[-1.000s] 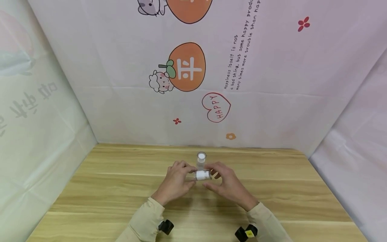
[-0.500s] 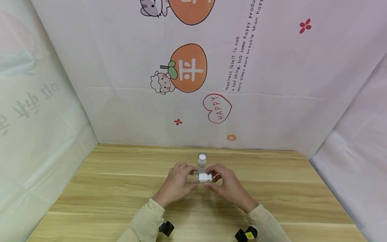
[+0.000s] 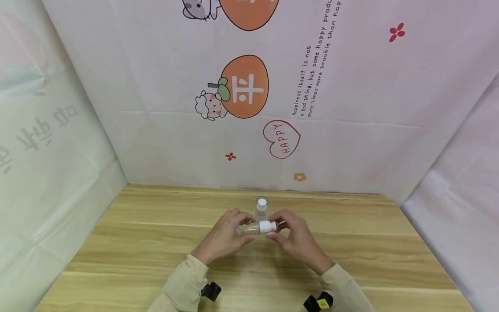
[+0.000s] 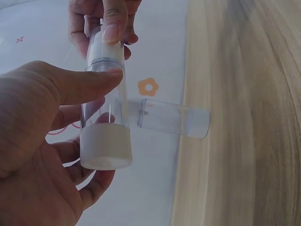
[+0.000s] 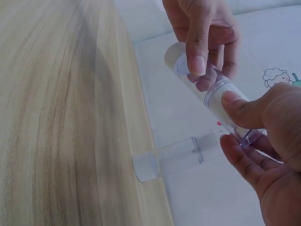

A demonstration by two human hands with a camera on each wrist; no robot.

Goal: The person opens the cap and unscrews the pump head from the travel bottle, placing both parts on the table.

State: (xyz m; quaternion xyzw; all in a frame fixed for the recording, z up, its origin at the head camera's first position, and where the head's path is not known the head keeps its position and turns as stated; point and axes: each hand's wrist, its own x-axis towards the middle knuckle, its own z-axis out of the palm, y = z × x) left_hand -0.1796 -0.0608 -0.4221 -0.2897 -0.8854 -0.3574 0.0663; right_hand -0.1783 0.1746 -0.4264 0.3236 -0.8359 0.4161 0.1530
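A clear pump bottle [image 3: 251, 228] with a white base [image 4: 106, 148] and a white pump top [image 5: 221, 99] lies sideways between both hands, above the table. My left hand [image 3: 224, 236] grips its clear body near the base, thumb on one side and fingers on the other. At the other end my right hand [image 3: 296, 234] pinches the pump top, where a clear cap [image 5: 244, 136] surrounds the white part. Just behind the hands a second, similar clear bottle [image 3: 261, 210] stands upright on its white base [image 5: 145, 167], apart from both hands.
The wood-grain table [image 3: 156, 260] meets a printed white cloth backdrop [image 3: 175, 147] close behind the standing bottle. Cloth walls [image 3: 58, 195] rise at both sides. Black wrist cameras [image 3: 212, 291] sit at the sleeves.
My right fingers, looser around the end a second ago, now pinch the pump top. My left hand has shifted slightly left, with more of the clear body showing. The standing bottle stays put.
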